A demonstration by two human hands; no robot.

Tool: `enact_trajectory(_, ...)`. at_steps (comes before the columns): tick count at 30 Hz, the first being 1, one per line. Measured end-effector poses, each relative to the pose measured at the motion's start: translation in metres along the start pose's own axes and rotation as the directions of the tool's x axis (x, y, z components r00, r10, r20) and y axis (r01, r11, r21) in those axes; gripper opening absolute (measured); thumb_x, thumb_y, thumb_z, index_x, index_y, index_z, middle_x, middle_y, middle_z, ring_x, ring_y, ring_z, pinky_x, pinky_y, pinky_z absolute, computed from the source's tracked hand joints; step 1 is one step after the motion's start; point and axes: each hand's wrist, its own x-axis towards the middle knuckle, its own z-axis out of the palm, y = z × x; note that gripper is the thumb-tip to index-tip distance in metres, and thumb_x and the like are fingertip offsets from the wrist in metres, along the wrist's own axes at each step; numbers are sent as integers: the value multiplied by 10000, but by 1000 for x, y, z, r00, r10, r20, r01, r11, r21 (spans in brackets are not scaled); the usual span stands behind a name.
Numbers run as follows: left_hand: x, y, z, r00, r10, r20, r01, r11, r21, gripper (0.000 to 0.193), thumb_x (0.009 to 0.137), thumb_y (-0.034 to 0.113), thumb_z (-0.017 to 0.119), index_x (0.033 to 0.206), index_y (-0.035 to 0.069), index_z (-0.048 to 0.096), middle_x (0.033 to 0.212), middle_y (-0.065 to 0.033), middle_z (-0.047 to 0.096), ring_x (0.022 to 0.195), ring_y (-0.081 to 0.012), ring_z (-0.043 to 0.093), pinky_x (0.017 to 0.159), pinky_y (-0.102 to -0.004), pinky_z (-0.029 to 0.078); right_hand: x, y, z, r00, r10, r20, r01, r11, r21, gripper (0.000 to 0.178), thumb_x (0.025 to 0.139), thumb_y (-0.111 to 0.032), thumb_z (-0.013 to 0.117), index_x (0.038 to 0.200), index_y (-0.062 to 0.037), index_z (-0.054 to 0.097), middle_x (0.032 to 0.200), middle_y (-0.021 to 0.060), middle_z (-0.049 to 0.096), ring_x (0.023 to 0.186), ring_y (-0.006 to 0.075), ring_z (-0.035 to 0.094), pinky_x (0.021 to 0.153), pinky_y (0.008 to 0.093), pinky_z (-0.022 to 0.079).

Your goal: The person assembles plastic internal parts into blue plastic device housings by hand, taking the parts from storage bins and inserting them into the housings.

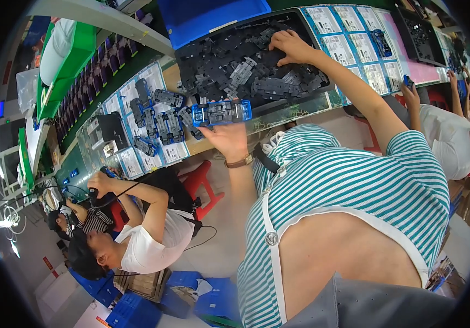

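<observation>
My left hand (228, 140) is closed round a blue toy car (222, 112), holding it underside up at the near edge of the bench. A black chassis plate shows within its blue shell. Over the far right part of a large black tray (322, 54), my right hand (294, 47) reaches down with fingers bent and apart. Its fingertips are at the loose black car chassis (265, 37); nothing is visibly gripped. More chassis, including a greyish one (240, 71), lie heaped in the tray.
Several blue-and-black toy cars (168, 127) sit on printed sheets left of the tray. One blue car (381, 42) lies on sheets to the right. A blue bin (207, 22) stands behind. Co-workers (153, 235) sit on both sides, near red stools (202, 188).
</observation>
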Motion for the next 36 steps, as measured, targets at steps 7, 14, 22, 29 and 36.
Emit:
enact_trajectory(7, 2, -3, 1, 1000, -10, -30, 10, 1000, 2, 624, 882, 603, 449, 1246, 103, 526, 1217, -71, 561, 1150, -296, 491, 1071, -528, 307, -7, -24, -27, 939, 246, 239, -289, 943, 168, 570, 666, -257, 788, 1131, -117, 489, 1145, 101, 568, 1073, 310, 545, 911, 417, 439)
enact_trajectory(14, 5, -12, 7, 997, -80, 2, 80, 996, 41, 617, 889, 604, 432, 1232, 101, 534, 1201, -72, 568, 1136, -290, 509, 1060, -532, 326, -11, -10, 3, 984, 173, 46, -162, 747, 644, 631, 750, -111, 731, 1324, -125, 470, 1182, 83, 546, 1050, 190, 557, 831, 322, 494)
enact_trajectory(22, 5, -9, 14, 996, -82, 19, 82, 997, 8, 638, 876, 604, 454, 1251, 93, 527, 1238, -79, 558, 1171, -309, 499, 1057, -538, 335, -10, -42, 27, 958, 249, 141, -190, 183, 965, 594, 760, -51, 737, 1308, -93, 512, 1034, 16, 607, 869, 89, 569, 806, 248, 463)
enact_trajectory(29, 8, 0, 10, 996, -78, 41, 79, 997, -7, 648, 855, 609, 490, 1236, 87, 545, 1235, -133, 557, 1157, -338, 499, 1052, -548, 335, 4, -66, 41, 882, 466, -68, -28, 195, 980, 285, 963, -157, 480, 1220, -67, 561, 1125, 42, 601, 1061, 141, 534, 974, 303, 387)
enact_trajectory(36, 7, 4, 22, 995, -63, 73, 65, 997, -32, 624, 866, 614, 466, 1215, 107, 565, 1191, -151, 575, 1139, -368, 503, 1050, -548, 334, 30, -44, 9, 753, 590, -292, -95, 536, 839, 268, 946, -250, 479, 1098, -30, 474, 968, 95, 627, 890, 187, 605, 852, 300, 435)
